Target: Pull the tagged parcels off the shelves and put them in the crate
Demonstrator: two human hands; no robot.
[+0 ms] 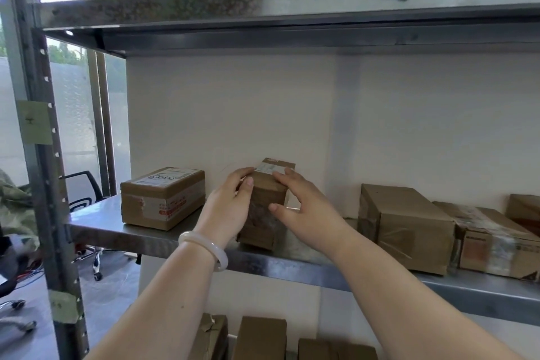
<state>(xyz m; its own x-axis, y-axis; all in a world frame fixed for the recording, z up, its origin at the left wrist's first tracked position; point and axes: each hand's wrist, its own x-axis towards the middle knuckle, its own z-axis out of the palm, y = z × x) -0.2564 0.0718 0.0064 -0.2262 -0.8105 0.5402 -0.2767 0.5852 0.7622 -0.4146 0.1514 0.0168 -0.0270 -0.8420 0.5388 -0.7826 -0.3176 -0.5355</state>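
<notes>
A: Head view — where's the parcel (264, 202)?
B: Small, taped cardboard, upright on the steel shelf (117, 228), between a labelled box (162, 197) and a larger box (406, 228).
A: Hands?
B: Fingers of the left hand (228, 207) curl over its top-left edge; the right hand (304, 210) clasps the top-right — both thumbs on the front.

Left hand (226, 207), right hand (306, 213) hold parcel (263, 207) (tagged, seemingly).

A: Item 1, small parcel (267, 207): label print too small to read; left side hidden behind left hand (226, 210); lower front blurred.
B: Item 2, 3 cartons (260, 336) below: cut off by bottom edge. Item 3, far-right carton (524, 209): cut off by right edge.
</notes>
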